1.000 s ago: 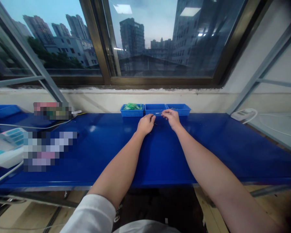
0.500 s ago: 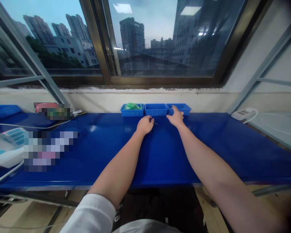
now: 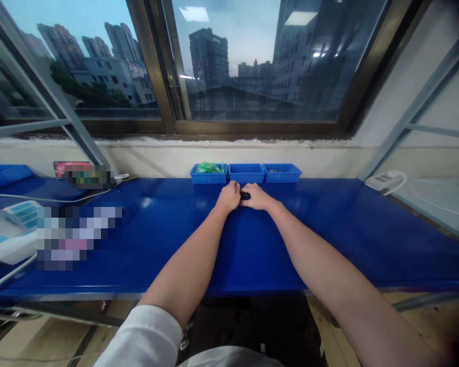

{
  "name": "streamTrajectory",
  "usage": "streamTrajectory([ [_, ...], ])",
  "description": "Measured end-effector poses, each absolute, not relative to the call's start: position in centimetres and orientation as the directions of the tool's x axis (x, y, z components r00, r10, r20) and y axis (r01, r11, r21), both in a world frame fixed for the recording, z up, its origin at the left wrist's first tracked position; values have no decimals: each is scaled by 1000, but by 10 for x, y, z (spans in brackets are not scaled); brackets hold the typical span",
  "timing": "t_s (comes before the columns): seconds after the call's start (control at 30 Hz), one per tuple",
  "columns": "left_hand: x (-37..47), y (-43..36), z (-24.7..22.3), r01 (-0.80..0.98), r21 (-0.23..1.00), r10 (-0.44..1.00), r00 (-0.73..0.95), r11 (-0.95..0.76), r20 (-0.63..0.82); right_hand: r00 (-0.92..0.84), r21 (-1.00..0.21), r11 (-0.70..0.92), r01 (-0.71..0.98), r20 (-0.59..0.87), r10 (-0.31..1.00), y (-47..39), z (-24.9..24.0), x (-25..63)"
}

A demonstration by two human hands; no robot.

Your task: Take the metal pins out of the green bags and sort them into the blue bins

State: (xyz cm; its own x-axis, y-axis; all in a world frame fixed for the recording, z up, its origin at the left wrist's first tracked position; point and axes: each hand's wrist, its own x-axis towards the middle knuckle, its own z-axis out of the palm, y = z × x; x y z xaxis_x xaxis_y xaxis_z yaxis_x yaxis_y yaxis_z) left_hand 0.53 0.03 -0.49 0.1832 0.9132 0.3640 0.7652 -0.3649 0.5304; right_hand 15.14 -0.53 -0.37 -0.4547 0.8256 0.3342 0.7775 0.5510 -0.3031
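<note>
On the blue table (image 3: pixel 168 244), my left hand (image 3: pixel 229 197) and my right hand (image 3: pixel 255 197) meet just in front of the middle blue bin (image 3: pixel 246 176). Both have their fingers bent and closed. A small dark object (image 3: pixel 245 195) shows between them, too small to name; what the fingertips grip is hidden. The left blue bin (image 3: pixel 208 177) holds green plastic pieces (image 3: pixel 210 167). Small metallic bits (image 3: pixel 274 171) lie in the right blue bin (image 3: pixel 282 177).
A white device with blue keys (image 3: pixel 17 229) stands at the left, near a phone (image 3: pixel 72 169) and a cable. Another blue bin (image 3: pixel 7 175) is at the far left. A white power strip (image 3: pixel 385 179) lies at the back right.
My right hand has come out of the right bin and moved left and nearer to me, beside my left hand. My left hand has barely moved.
</note>
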Motion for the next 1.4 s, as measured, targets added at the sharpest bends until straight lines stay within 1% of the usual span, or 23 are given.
streamTrajectory([
  [0.13, 6, -1, -5, 747, 512, 891, 244, -424, 382, -468, -313, 555, 771, 314, 827, -4, -5, 149],
  [0.33, 10, 0, -7, 728, 492, 865, 293, -478, 407, -462, -322, 579, 749, 373, 805, -3, -3, 150],
  [0.53, 13, 0, -5, 682, 494, 815, 276, -539, 509, -408, -355, 552, 755, 404, 819, -1, -7, 151],
  [0.63, 13, -2, -3, 684, 480, 805, 279, -549, 524, -395, -357, 541, 762, 405, 824, -1, -7, 151],
  [0.73, 11, -3, 0, 687, 476, 799, 264, -548, 540, -363, -371, 533, 760, 438, 822, -2, -6, 151],
  [0.8, 10, -5, 2, 682, 479, 791, 249, -553, 558, -317, -455, 527, 718, 460, 829, -2, -6, 152],
  [0.9, 8, -7, 5, 657, 481, 775, 262, -580, 575, -243, -646, 509, 568, 460, 854, -1, -7, 153],
  [0.97, 8, -8, 5, 628, 482, 758, 288, -611, 585, -195, -718, 491, 494, 459, 867, 1, -7, 155],
  [1.1, 8, -7, 4, 591, 482, 735, 316, -647, 600, -108, -778, 451, 437, 453, 885, 2, -5, 158],
  [1.27, 8, 0, -1, 600, 461, 715, 290, -654, 637, -23, -861, 411, 299, 424, 905, 3, -2, 157],
  [1.4, 6, 1, -1, 624, 454, 724, 279, -636, 630, 9, -905, 390, 173, 397, 918, 1, 0, 156],
])
